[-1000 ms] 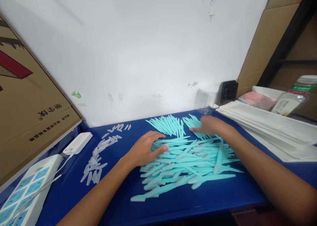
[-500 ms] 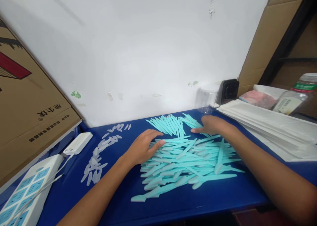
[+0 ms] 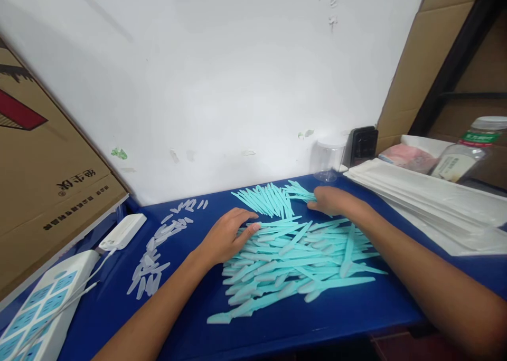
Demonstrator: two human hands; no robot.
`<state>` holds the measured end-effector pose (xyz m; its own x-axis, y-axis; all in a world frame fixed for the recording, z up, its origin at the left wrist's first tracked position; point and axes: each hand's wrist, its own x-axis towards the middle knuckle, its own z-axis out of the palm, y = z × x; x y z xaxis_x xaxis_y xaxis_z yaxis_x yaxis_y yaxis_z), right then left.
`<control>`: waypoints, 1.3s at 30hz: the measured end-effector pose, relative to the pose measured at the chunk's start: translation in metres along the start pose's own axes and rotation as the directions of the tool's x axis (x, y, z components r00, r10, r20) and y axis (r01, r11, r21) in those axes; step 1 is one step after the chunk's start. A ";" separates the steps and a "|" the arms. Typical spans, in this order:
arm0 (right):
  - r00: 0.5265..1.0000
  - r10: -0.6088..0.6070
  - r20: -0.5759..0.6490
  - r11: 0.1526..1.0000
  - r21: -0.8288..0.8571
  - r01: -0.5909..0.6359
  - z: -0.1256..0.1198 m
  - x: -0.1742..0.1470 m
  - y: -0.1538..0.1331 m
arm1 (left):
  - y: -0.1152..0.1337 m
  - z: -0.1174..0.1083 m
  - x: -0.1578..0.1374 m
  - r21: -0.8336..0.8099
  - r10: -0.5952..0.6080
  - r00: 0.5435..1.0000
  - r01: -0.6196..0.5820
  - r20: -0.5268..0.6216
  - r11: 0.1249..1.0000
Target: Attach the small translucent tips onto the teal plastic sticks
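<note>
Upside-down Chinese characters [image 3: 76, 180] and ® mark [image 3: 61, 193], on cardboard box [image 3: 43, 155] left of clear jar [image 3: 328, 160], unclear lettering [image 3: 480, 137] on bottle [image 3: 459, 161] right of it

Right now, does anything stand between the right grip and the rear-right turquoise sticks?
Nothing visible does: the right grip appears to touch the rear-right turquoise sticks at their right end.

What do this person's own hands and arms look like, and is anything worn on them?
The left hand and right hand are bare, with no glove, ring or watch visible. Both forearms show no sleeve or bracelet.
</note>
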<state>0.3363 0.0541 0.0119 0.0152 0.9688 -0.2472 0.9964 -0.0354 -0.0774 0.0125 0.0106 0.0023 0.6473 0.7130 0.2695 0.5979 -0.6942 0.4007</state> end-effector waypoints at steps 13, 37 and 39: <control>0.985 -0.009 -0.175 0.997 -0.077 -0.004 0.013 0.005 -0.008 | 0.000 -0.001 0.000 0.015 0.022 1.000 -0.022 -0.016 1.000; 0.960 -0.102 -0.261 0.952 0.254 0.170 0.007 0.010 0.006 | -0.001 -0.004 0.000 0.012 -0.001 0.999 0.002 -0.045 1.000; 0.944 -0.140 -0.298 0.904 0.351 0.245 0.008 0.011 0.001 | -0.001 -0.004 0.000 0.012 -0.003 0.999 0.004 -0.052 1.000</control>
<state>0.3366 0.0630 0.0008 -0.1001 0.9928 0.0651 0.8751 0.1190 -0.4691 0.0101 0.0114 0.0057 0.6199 0.7192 0.3138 0.6058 -0.6928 0.3912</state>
